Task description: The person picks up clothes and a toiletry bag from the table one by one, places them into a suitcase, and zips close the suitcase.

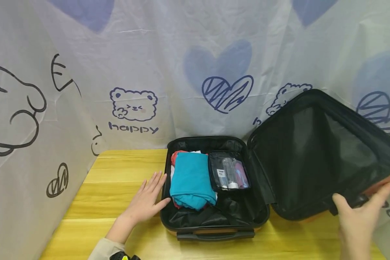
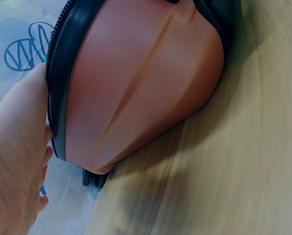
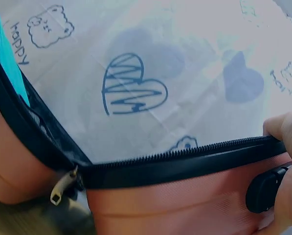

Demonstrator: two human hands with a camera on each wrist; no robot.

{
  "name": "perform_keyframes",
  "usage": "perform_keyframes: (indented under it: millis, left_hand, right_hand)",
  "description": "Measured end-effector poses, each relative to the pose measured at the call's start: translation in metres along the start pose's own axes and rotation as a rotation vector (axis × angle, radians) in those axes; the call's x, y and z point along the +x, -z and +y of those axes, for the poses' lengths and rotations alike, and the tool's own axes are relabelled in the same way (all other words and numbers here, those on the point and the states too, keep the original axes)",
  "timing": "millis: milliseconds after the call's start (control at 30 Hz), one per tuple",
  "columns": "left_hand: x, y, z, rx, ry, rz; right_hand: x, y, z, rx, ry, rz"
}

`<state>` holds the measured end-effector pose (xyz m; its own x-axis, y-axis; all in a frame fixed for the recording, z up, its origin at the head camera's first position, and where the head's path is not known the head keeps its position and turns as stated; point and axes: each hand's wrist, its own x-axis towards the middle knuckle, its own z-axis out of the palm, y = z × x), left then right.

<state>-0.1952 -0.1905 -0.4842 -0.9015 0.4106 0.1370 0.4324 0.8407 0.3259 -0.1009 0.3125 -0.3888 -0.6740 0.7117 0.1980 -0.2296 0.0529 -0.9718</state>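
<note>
The opened suitcase [image 1: 214,228] lies on the tabletop [image 1: 126,166]. The left hand [image 1: 145,203], fingers straight and gripping nothing, rests against its side, apparently steadying it; the right hand [image 1: 359,218] grips the lid's [image 1: 318,159] edge between thumb and fingers, apparently supporting its tilt.

L hand [image 2: 16,152] at suitcase [image 2: 141,93] edge, wood tbl [image 2: 234,161]
</note>
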Motion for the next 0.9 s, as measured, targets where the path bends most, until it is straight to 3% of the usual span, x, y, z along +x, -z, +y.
perform_keyframes:
  millis: [267,367,467,567,700,900]
  left_hand:
    - [-0.002,-0.005,0.0,-0.01,0.012,0.001]
    - [-0.002,-0.006,0.0,-0.014,0.011,0.013]
    - [-0.003,-0.007,0.0,-0.016,0.006,0.028]
    - [-0.003,-0.008,-0.001,-0.016,0.003,0.04]
    - [-0.003,-0.008,-0.001,-0.014,0.007,0.039]
    - [-0.001,-0.008,-0.002,-0.017,0.019,0.017]
  right_hand:
    - [-0.013,-0.011,-0.01,-0.313,0.217,-0.056]
    - [-0.02,-0.017,-0.012,-0.336,0.271,-0.095]
    - [-0.027,-0.024,-0.012,-0.343,0.423,-0.145]
    - [-0.034,-0.034,-0.01,-0.325,0.657,-0.171]
    - [-0.043,-0.053,-0.01,-0.304,0.9,-0.157]
    - [-0.056,-0.075,-0.011,-0.327,1.084,-0.133]
